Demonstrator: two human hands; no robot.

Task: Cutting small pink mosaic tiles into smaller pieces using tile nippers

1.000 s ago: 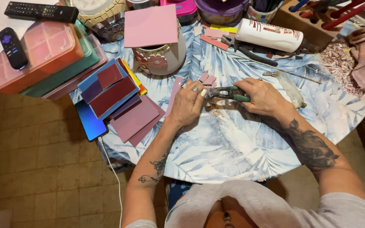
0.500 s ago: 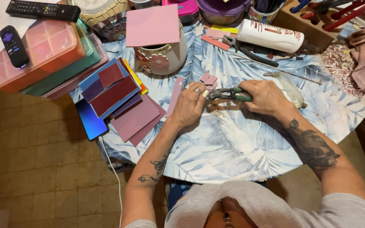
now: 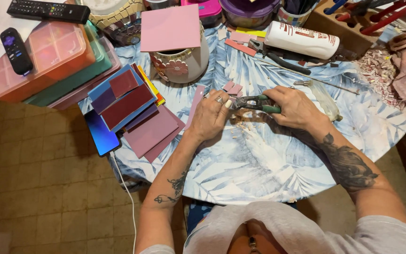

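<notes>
Green-handled nippers (image 3: 255, 103) sit at the centre of the round leaf-print table (image 3: 259, 178), squeezed in the right hand (image 3: 296, 109), head pointing to nine o'clock where the left hand (image 3: 212, 115) pinches something small against it; what, I cannot tell. Crumbs (image 3: 240, 127) lie directly beneath. Pink tile pieces (image 3: 232, 87) wait at twelve o'clock, stacked tile sheets (image 3: 132, 113) overhang the edge at nine. Open cloth lies toward six.

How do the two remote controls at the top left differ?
The long remote is wide, lies almost crosswise on white paper and is covered in rows of buttons. The small remote is shorter and rounder, lies roughly lengthwise on the orange plastic box, with few buttons. Both are black and untouched.
</notes>
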